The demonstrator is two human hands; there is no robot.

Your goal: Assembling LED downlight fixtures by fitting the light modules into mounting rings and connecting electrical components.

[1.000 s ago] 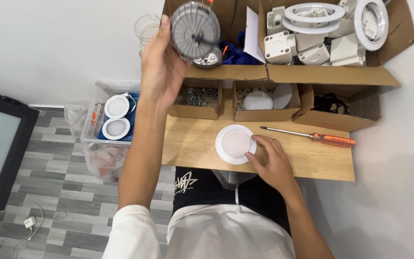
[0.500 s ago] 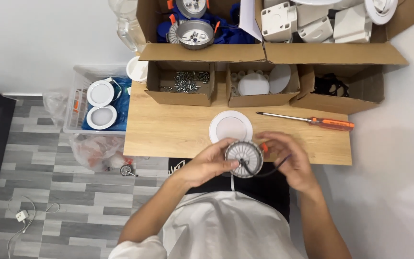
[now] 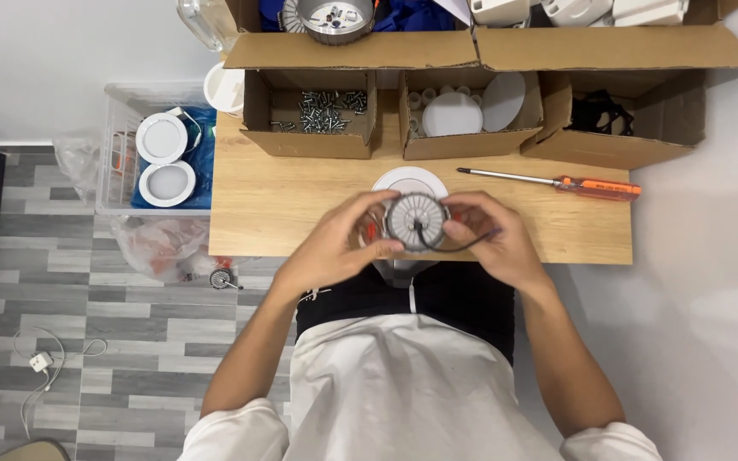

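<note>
Both hands are meeting over the near edge of the wooden counter, and between them they are holding a round grey finned metal housing with a thin black wire looping out of its middle toward the right. The left hand is closing its grip around the housing's left rim, thumb and fingertips curled against it, while the right hand is gripping the right rim in the same way, fingers bent and not spread. The housing is hovering just above the counter, directly in front of a white round disc that is lying flat on the wood and is partly hidden behind it. To the right of the disc, an orange-handled screwdriver is lying on the counter, well clear of the hands. Along the far edge three open cardboard boxes are standing side by side: the left box is holding loose screws, the middle box white round covers, the right box dark parts too small to tell. Off the counter's left end, a clear plastic bin is holding two white round lamps.
</note>
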